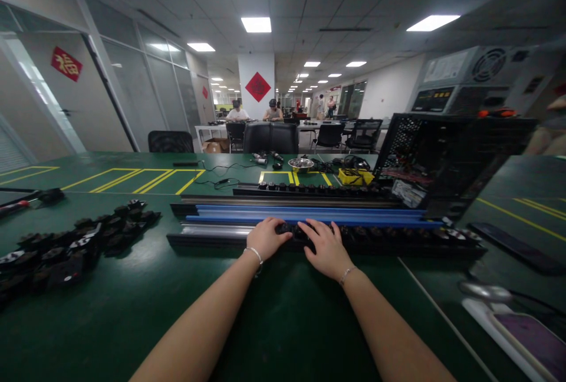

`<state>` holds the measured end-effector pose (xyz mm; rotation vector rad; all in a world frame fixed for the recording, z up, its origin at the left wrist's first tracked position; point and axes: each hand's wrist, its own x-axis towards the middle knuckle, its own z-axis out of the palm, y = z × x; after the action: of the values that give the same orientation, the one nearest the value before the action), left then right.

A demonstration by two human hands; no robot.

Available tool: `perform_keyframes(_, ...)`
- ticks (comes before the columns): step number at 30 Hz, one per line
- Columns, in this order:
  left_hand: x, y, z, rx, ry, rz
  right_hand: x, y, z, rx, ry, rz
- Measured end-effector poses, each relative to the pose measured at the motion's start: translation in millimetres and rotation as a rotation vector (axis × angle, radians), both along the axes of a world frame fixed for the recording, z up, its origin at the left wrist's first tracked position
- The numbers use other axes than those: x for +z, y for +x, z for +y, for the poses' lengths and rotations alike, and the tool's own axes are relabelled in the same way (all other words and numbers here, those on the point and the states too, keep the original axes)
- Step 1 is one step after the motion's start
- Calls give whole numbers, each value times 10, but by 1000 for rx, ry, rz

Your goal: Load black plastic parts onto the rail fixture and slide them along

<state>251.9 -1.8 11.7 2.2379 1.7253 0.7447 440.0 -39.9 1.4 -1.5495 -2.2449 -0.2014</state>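
Note:
A long black rail (212, 240) lies across the green table in front of me, its left stretch bare and silvery inside. Several small black parts (375, 233) sit in a row along its right stretch. My left hand (266, 239) bends over the rail, thumb and fingers closed around a small black part (282, 229). Just to the right, my right hand (326, 247) grips another small black part (304, 239) between thumb and index finger, its other fingers spread over the row. The fingers partly cover both parts.
Behind the rail lie a blue rail (354, 215) and further dark rails. Loose black parts (71, 246) are heaped at left. An open computer case (469, 158) stands at right, near a keyboard-like black slab (515, 246) and a phone (526, 335). A metal bowl (300, 164) sits further back.

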Motion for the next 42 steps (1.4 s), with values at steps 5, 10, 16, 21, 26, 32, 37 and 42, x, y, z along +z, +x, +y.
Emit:
perform_keyframes(5,17,-43,23,1,-24,-9,-21,5,-1,-3,35,-2)
perform_keyframes(10,44,-67,38,13,-74,-14,-24,9,9,-1,19,-1)
perform_keyframes(16,37,-90,44,22,-79,-7,-12,12,13,-5,11,-18)
perform_keyframes(21,3,-115,45,8,-19,-22,-15,18,21,-1,3,-1)
perform_keyframes(26,8,-125,39,8,-1,-30,-14,20,23,6,7,-2)
perform_keyframes(32,-20,-149,60,-17,40,-17,-9,11,20,2,3,7)
perform_keyframes(37,-22,-166,62,-26,49,-24,-9,14,21,9,-5,20)
perform_keyframes(42,-16,-160,33,-3,65,-28,-8,20,22,14,0,20)
